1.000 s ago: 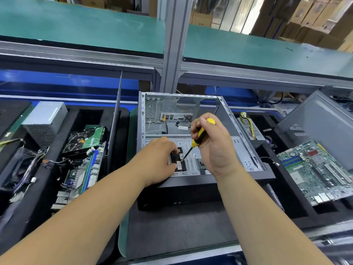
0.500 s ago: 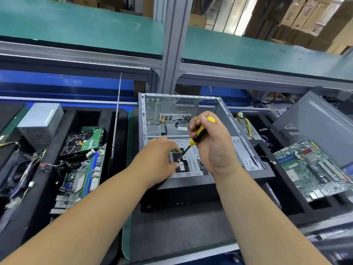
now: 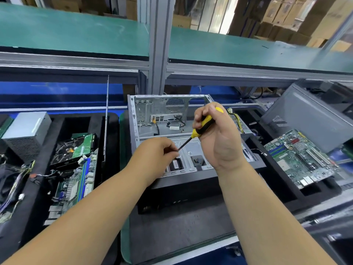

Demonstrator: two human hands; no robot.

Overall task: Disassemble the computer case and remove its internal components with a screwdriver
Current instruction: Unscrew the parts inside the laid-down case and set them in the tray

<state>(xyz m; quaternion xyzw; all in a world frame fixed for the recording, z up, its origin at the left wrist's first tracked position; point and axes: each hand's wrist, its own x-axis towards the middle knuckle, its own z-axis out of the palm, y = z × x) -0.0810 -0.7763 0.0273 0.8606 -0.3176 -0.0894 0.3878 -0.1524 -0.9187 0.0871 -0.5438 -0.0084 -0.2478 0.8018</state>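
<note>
Computer case [image 3: 152, 119] lies open-side up at centre of the bench, on a dark mat, rear I/O panel facing away. Inside mostly stripped: bare metal tray, a few loose cables near the back wall, a white sticker by them w/ print too small to read.

Right hand [image 3: 219, 144] is wrapped round the yellow-and-black screwdriver [image 3: 202, 127], handle up, shaft slanting down-left over the case interior. Left hand [image 3: 158, 153] has fingers curled at the shaft's tip, seemingly pinching it or a small screw there; can't tell which, fingers hide it. Just below the left hand a small dark module [image 3: 176, 164] w/ a label sits in the case's near edge, text illegible.

Left of case: foam tray w/ a hard drive [image 3: 74, 148], a green motherboard [image 3: 74, 182] touching it on the near side, a grey power supply [image 3: 24, 134] further left, cable bundle at the far left edge. A thin side panel [image 3: 106, 119] stands upright between tray and case.

Right of case: second motherboard [image 3: 301, 157] tilted in another tray, grey case panel [image 3: 309, 119] leaning behind it. No brand names readable anywhere
</note>
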